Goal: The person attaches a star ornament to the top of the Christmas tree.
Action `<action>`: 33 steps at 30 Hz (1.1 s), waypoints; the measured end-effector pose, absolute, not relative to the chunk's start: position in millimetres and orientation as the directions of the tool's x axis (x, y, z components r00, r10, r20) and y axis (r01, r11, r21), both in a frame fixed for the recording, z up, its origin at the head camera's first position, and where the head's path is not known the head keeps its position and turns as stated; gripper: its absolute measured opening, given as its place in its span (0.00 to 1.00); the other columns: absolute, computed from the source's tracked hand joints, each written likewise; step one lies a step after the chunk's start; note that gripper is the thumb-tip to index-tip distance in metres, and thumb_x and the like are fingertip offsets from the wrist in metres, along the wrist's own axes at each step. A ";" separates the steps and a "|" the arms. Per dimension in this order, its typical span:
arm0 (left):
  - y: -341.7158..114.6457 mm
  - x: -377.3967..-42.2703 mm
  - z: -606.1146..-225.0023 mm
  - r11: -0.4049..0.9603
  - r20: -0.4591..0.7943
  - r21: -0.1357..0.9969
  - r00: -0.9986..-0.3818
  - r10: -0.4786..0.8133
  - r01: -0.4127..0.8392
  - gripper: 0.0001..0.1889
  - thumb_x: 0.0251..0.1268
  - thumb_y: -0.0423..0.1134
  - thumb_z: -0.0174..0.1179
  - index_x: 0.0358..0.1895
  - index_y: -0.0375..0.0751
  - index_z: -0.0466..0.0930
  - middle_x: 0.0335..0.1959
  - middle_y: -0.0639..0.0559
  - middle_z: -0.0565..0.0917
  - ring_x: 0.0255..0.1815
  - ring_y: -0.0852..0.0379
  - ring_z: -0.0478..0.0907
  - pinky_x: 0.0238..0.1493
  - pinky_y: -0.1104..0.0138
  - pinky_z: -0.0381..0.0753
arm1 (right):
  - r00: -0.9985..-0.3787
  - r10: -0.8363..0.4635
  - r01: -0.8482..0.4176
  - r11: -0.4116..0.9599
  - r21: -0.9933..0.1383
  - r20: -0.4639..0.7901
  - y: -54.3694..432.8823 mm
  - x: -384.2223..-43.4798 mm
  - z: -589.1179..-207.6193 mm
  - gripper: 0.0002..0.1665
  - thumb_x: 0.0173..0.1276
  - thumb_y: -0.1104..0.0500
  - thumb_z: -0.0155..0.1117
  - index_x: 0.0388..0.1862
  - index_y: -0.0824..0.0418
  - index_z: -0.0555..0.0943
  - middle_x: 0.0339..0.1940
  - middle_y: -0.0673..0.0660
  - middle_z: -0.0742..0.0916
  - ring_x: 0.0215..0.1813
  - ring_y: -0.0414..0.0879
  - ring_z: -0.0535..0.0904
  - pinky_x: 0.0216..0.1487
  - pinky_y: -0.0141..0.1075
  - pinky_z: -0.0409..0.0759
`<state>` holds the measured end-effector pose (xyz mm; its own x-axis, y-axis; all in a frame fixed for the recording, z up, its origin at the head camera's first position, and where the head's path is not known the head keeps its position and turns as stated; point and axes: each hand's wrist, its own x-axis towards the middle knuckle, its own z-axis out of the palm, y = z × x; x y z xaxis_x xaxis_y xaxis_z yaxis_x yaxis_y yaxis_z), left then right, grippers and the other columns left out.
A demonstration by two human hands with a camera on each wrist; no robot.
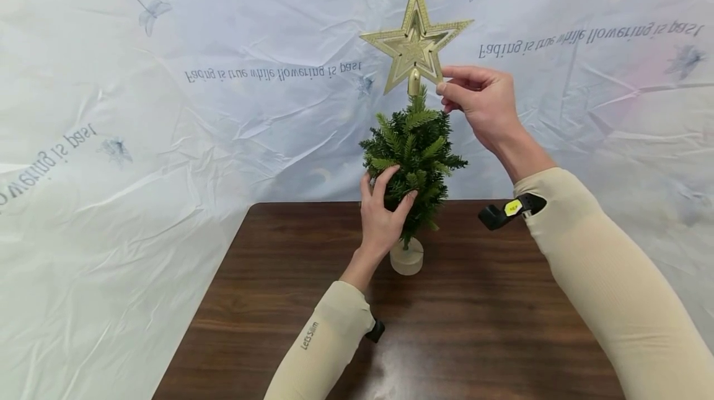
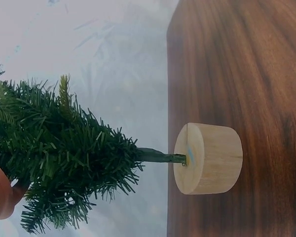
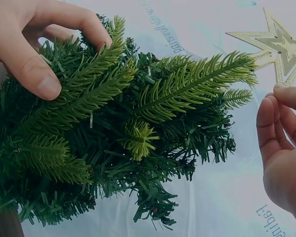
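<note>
A small artificial Christmas tree [image 1: 418, 146] stands on a round wooden base [image 1: 407, 260] near the back of the table. My left hand [image 1: 381, 217] grips the tree from the left, fingers and thumb spread around its branches. At the tip sits a gold star topper [image 1: 415, 49], its socket over the topmost sprig. With thumb and fingers, my right hand [image 1: 485, 99] pinches the star's lower right point. The right wrist view shows light green sprigs [image 3: 187, 89] between the two hands. In the left wrist view, the stem enters the pale wooden base [image 2: 217, 158].
The dark wood-grain table [image 1: 474, 319] extends toward me. Behind it and along the left hangs a pale, wrinkled sheet [image 1: 268, 127] printed with lettering and dragonflies. Dark camera mounts sit on both sleeved wrists.
</note>
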<state>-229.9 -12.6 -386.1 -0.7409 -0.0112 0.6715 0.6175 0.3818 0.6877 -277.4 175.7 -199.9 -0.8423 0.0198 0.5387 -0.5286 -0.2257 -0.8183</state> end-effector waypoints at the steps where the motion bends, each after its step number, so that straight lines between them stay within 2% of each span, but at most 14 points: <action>1: -12.7 -229.4 -386.0 0.381 0.668 0.691 -0.744 -0.011 0.615 0.27 0.74 0.45 0.66 0.74 0.54 0.73 0.77 0.34 0.63 0.74 0.26 0.69 0.62 0.31 0.74 | -0.844 0.017 -0.525 -0.234 -0.818 0.536 175.6 -277.6 -200.1 0.13 0.66 0.77 0.71 0.46 0.67 0.92 0.26 0.55 0.90 0.25 0.44 0.84 0.34 0.32 0.86; 8: -12.8 -227.2 -386.7 0.372 0.657 0.703 -0.754 -0.015 0.606 0.27 0.74 0.45 0.66 0.74 0.54 0.73 0.77 0.32 0.62 0.74 0.23 0.69 0.63 0.29 0.73 | -0.849 -0.010 -0.514 -0.225 -0.828 0.529 173.4 -274.7 -201.8 0.11 0.65 0.75 0.72 0.44 0.67 0.92 0.28 0.55 0.91 0.27 0.43 0.85 0.35 0.31 0.86; 18: -14.4 -227.4 -387.2 0.386 0.640 0.712 -0.768 -0.014 0.586 0.28 0.74 0.47 0.68 0.74 0.57 0.72 0.80 0.33 0.59 0.77 0.24 0.65 0.65 0.28 0.71 | -0.856 -0.029 -0.510 -0.116 -0.852 0.516 175.4 -265.6 -199.0 0.14 0.66 0.74 0.73 0.48 0.64 0.92 0.30 0.54 0.92 0.28 0.43 0.86 0.37 0.32 0.87; 24: -15.3 -226.6 -386.7 0.387 0.643 0.707 -0.766 -0.004 0.592 0.29 0.74 0.47 0.67 0.75 0.57 0.72 0.80 0.32 0.59 0.78 0.23 0.64 0.63 0.29 0.72 | -0.860 -0.036 -0.503 -0.103 -0.858 0.509 188.1 -258.0 -204.5 0.16 0.66 0.73 0.73 0.52 0.64 0.92 0.32 0.53 0.93 0.29 0.44 0.87 0.36 0.32 0.86; 33: -18.7 -226.1 -383.1 0.398 0.649 0.686 -0.759 0.042 0.609 0.31 0.74 0.45 0.67 0.77 0.57 0.70 0.83 0.31 0.54 0.85 0.27 0.51 0.68 0.28 0.68 | -0.879 0.034 -0.476 -0.098 -0.874 0.476 218.2 -251.6 -225.2 0.13 0.66 0.71 0.75 0.49 0.62 0.93 0.31 0.52 0.92 0.29 0.43 0.87 0.35 0.31 0.86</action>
